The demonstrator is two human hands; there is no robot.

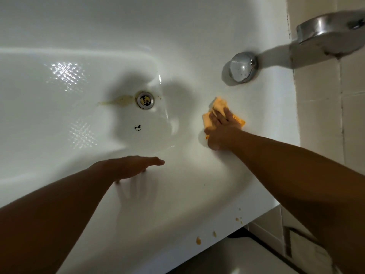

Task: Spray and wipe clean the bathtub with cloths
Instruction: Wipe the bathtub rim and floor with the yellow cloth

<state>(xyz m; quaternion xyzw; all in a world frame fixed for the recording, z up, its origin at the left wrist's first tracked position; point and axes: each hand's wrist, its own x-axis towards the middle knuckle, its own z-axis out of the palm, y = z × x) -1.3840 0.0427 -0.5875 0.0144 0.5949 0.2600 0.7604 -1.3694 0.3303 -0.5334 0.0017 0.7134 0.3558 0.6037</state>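
A cream tiled wall (320,119) with dark grout lines is seen at the right, a chrome spout (331,32) mounted on it. A pale floor (246,260) is dimly lit below.

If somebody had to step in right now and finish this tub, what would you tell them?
Right hand: open, pressing the orange cloth flat on the bathtub end wall, below the round metal knob.
Left hand: open, holding nothing, fingertips resting on the near inner wall.
No spray bottle is in view.
Done: the wall around the cloth looks clean; how much else was wiped is unclear.
Left: the yellowish stain beside the drain, the dark mark on the floor nearer you, and the orange spots on the near rim.
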